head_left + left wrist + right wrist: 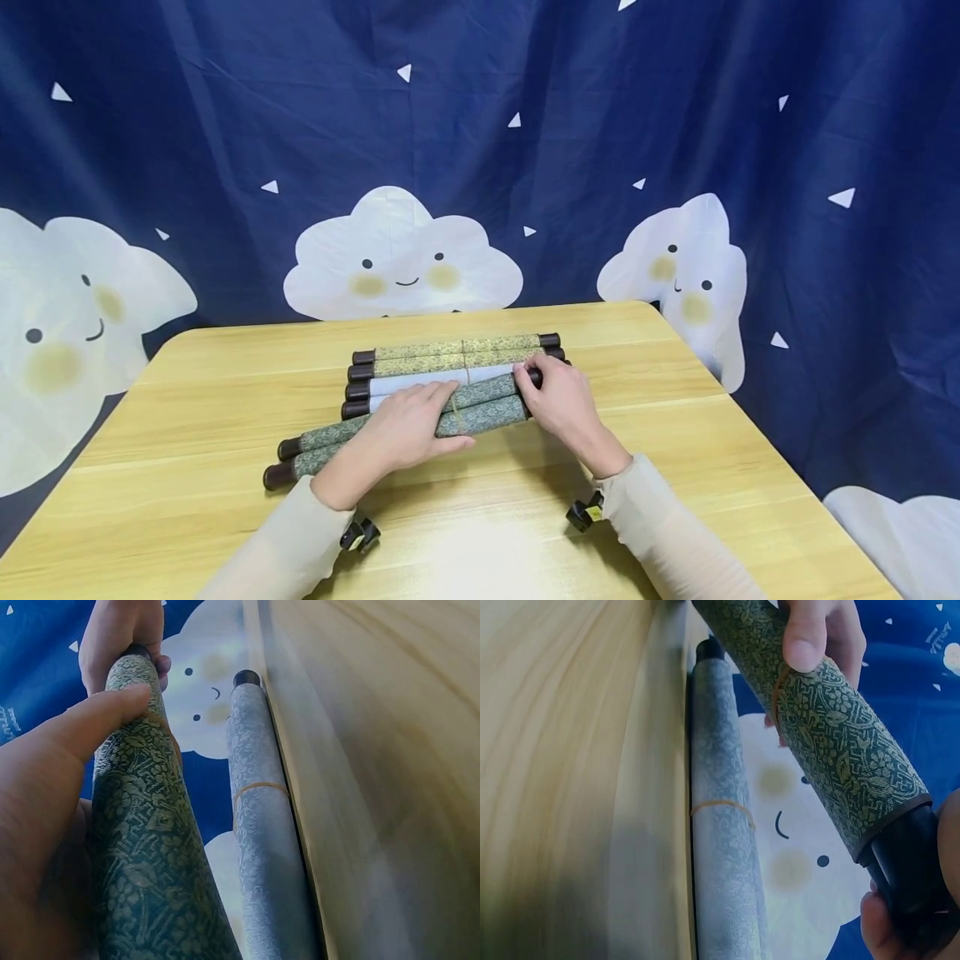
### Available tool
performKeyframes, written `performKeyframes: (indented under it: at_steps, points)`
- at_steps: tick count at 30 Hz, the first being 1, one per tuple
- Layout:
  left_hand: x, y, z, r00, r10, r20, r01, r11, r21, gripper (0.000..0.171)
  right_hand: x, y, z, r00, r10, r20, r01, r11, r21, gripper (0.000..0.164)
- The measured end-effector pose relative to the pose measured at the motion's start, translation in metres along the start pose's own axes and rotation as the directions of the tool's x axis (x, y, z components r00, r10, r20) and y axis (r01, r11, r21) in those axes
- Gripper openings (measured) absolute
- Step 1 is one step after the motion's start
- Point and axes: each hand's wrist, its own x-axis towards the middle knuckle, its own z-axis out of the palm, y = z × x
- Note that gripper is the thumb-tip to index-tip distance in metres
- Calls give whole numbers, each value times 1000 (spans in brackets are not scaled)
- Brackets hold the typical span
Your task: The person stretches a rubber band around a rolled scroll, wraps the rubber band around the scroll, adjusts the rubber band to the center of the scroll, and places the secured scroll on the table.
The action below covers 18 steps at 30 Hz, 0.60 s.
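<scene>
A pair of green patterned scrolls (pixel 491 412) with dark end knobs, bound by a rubber band, is held above the table in both hands, slanting up to the right. My left hand (pixel 408 425) grips the pair around the middle, its thumb lying along the near scroll in the left wrist view. With the right hand (pixel 562 400) I hold the dark knobs (pixel 907 862) at the right end. Just behind lie pale blue-white scrolls (pixel 420 382), also banded, partly covered by the hands and the green pair.
Behind the pale scrolls, a banded pair of yellow patterned scrolls (pixel 427 361) lies on the wooden table (pixel 187 408). A dark blue curtain (pixel 465 108) with white clouds hangs past the table's far edge. Small black devices (pixel 360 535) sit at both wrists.
</scene>
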Motion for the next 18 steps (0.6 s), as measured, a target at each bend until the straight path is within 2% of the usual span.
performKeyframes:
  at_steps: [7, 14, 18]
  points:
    - [0, 5, 3, 998, 40, -55, -45, 995, -91, 101, -3, -9, 4, 999, 15, 34, -14, 1000, -5, 24]
    - [0, 2, 4, 999, 27, -23, -28, 998, -55, 99, -2, -8, 5, 999, 19, 28, -19, 1000, 1, 24]
    - [1, -1, 6, 1000, 29, -6, -30, 997, -67, 99, -2, -2, 7, 999, 32, 40, -32, 999, 1, 24]
